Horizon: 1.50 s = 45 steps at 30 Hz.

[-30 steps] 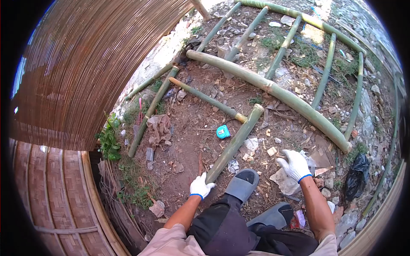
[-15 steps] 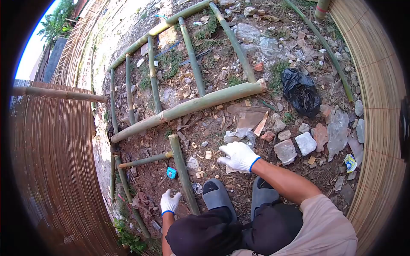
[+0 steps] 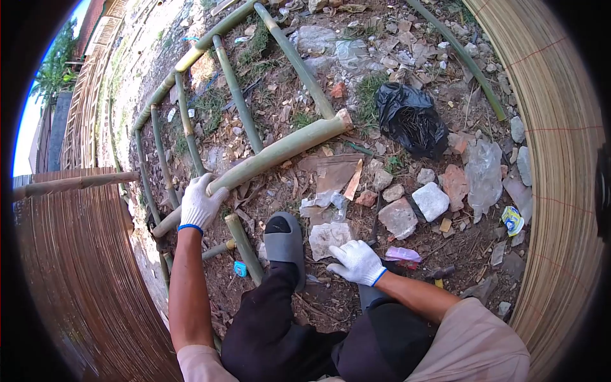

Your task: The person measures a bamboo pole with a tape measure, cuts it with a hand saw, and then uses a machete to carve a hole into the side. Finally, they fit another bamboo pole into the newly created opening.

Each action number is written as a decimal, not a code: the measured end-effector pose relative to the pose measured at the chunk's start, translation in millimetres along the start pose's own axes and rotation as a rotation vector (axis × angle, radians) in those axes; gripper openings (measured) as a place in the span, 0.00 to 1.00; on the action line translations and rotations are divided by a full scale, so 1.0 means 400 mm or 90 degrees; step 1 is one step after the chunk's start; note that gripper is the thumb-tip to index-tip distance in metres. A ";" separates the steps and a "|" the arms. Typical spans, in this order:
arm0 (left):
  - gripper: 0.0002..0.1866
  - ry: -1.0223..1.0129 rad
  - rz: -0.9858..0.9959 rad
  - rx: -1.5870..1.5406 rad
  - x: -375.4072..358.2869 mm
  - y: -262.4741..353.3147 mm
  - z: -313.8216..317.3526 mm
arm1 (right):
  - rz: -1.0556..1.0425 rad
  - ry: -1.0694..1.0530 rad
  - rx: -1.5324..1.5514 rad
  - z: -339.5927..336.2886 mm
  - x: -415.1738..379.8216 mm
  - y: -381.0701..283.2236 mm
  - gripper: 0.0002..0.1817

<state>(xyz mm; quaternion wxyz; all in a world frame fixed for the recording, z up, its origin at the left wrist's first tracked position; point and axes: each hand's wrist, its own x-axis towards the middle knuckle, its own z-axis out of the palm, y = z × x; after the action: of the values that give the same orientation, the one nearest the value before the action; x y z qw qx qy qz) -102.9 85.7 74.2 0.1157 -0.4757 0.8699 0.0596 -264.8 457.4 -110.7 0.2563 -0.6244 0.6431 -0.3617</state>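
A ladder-like bamboo frame lies on the ground, its thick near pole [image 3: 286,150] running from lower left to upper right. My left hand [image 3: 201,202], in a white glove with a blue cuff, is closed around this pole left of its middle. My right hand [image 3: 358,262], gloved the same way, hovers near my right foot with fingers apart and nothing visible in it. Just left of it lies a pale flat stone [image 3: 329,239]. A shorter bamboo piece [image 3: 244,248] and a blue tape measure [image 3: 240,268] lie below the thick pole.
A black plastic bag [image 3: 414,121] with dark sticks or nails, broken stones [image 3: 431,202] and a pink packet [image 3: 403,255] lie to the right. Bamboo screens stand at the left [image 3: 76,267] and right [image 3: 554,159]. A thin pole [image 3: 461,54] lies at the upper right.
My left hand has moved up and taken hold of the thick pole. My right hand is lower, nearer my right foot. My left foot has stepped forward, and the view has shifted.
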 end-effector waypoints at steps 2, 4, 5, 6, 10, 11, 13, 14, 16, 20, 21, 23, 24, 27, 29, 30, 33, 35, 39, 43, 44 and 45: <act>0.35 -0.012 0.062 -0.024 0.079 0.046 0.035 | 0.011 -0.005 -0.016 -0.006 -0.008 -0.001 0.28; 0.36 -0.032 0.118 -0.065 0.141 0.114 0.070 | 0.008 -0.010 -0.017 -0.005 0.001 0.000 0.27; 0.37 -0.046 0.163 -0.080 0.175 0.138 0.099 | 0.002 0.001 -0.022 -0.008 0.002 0.000 0.27; 0.37 -0.063 0.187 -0.108 0.201 0.169 0.119 | 0.010 -0.002 -0.026 -0.009 0.001 -0.004 0.27; 0.33 -0.046 0.253 -0.254 0.287 0.258 0.240 | 0.044 -0.005 -0.064 -0.013 0.017 0.003 0.28; 0.31 0.003 0.263 -0.286 0.309 0.268 0.283 | 0.043 -0.005 -0.083 -0.010 0.016 0.004 0.27; 0.29 0.048 0.238 -0.333 0.325 0.292 0.352 | 0.059 -0.008 -0.122 -0.011 0.011 0.000 0.27; 0.27 0.098 0.202 -0.363 0.330 0.305 0.375 | 0.068 -0.021 -0.145 -0.014 0.011 -0.005 0.26; 0.24 0.130 0.222 -0.260 0.326 0.325 0.378 | 0.092 -0.021 -0.192 -0.026 0.026 0.010 0.26; 0.26 0.166 0.222 -0.223 0.326 0.323 0.391 | 0.166 -0.019 -0.247 -0.019 0.011 -0.013 0.25; 0.26 0.154 0.221 -0.218 0.328 0.326 0.391 | 0.192 -0.006 -0.248 -0.027 0.013 -0.039 0.25; 0.27 0.149 0.226 -0.207 0.331 0.327 0.385 | 0.230 0.015 -0.256 -0.034 0.017 -0.090 0.25; 0.27 0.157 0.225 -0.205 0.327 0.326 0.388 | 0.239 0.039 -0.259 -0.042 0.023 -0.114 0.24; 0.28 0.130 0.223 -0.168 0.328 0.326 0.385 | 0.273 0.205 -0.320 -0.129 0.062 -0.113 0.21; 0.29 0.118 0.219 -0.165 0.332 0.325 0.383 | 0.393 0.370 -0.354 -0.200 0.055 -0.108 0.17; 0.30 0.113 0.220 -0.171 0.332 0.324 0.387 | 0.467 0.456 -0.361 -0.220 0.033 -0.109 0.15; 0.29 0.124 0.241 -0.174 0.340 0.313 0.406 | 0.631 0.589 -0.469 -0.269 -0.097 -0.095 0.12; 0.29 0.120 0.242 -0.170 0.334 0.312 0.394 | 0.719 0.561 -0.511 -0.284 -0.234 -0.090 0.13; 0.29 0.094 0.265 -0.183 0.345 0.301 0.400 | 0.904 0.504 -0.559 -0.295 -0.483 -0.090 0.17; 0.30 0.029 0.259 -0.214 0.360 0.294 0.405 | 1.130 0.508 -0.549 -0.293 -0.636 -0.161 0.22; 0.31 0.015 0.268 -0.216 0.372 0.286 0.410 | 1.160 0.515 -0.542 -0.286 -0.676 -0.178 0.22; 0.31 0.002 0.278 -0.213 0.380 0.282 0.413 | 1.206 0.518 -0.535 -0.274 -0.715 -0.197 0.22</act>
<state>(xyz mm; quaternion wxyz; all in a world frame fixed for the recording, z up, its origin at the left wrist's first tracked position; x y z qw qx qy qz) -253.0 58.0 -125.4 0.0182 -0.2897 0.9300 0.2253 -276.2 759.2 -17.2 -0.0327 0.2467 0.9673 0.0489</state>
